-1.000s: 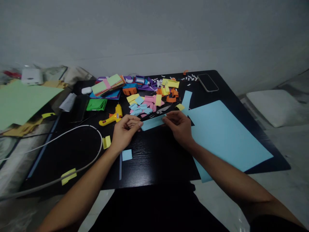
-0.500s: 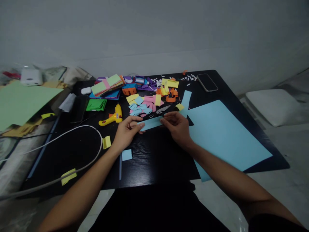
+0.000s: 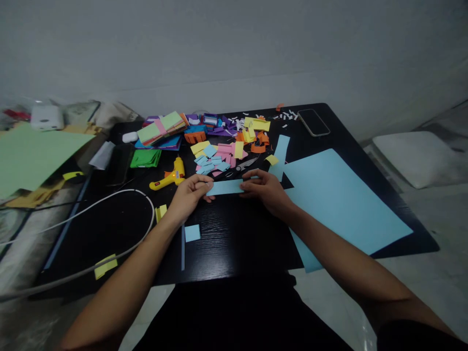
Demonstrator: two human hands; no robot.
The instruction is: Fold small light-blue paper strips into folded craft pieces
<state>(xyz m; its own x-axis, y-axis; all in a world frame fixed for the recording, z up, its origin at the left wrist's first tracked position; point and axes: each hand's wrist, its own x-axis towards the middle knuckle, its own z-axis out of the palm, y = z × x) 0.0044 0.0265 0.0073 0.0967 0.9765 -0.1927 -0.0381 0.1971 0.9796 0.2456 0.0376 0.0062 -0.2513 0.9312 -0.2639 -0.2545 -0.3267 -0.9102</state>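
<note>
A light blue paper strip (image 3: 225,187) is stretched between my two hands, just above the black table. My left hand (image 3: 192,191) pinches its left end between thumb and fingers. At the other end, my right hand (image 3: 263,190) has its fingers closed on the strip. Beyond the hands lie scissors (image 3: 246,164) and a pile of small blue paper pieces (image 3: 208,165). A large light blue sheet (image 3: 343,200) rests to the right, partly under my right forearm. A small blue paper square (image 3: 192,233) lies nearer me.
A yellow glue gun (image 3: 170,176) lies left of my hands. Colored paper bundles (image 3: 163,128) and scraps fill the back of the black table (image 3: 226,258). A phone (image 3: 313,122) sits at the back right. A pale cable (image 3: 148,229) loops across the left side.
The strip has turned from slanting up at the right to nearly level. My right hand's fingers have shifted along its end; both hands still hold it.
</note>
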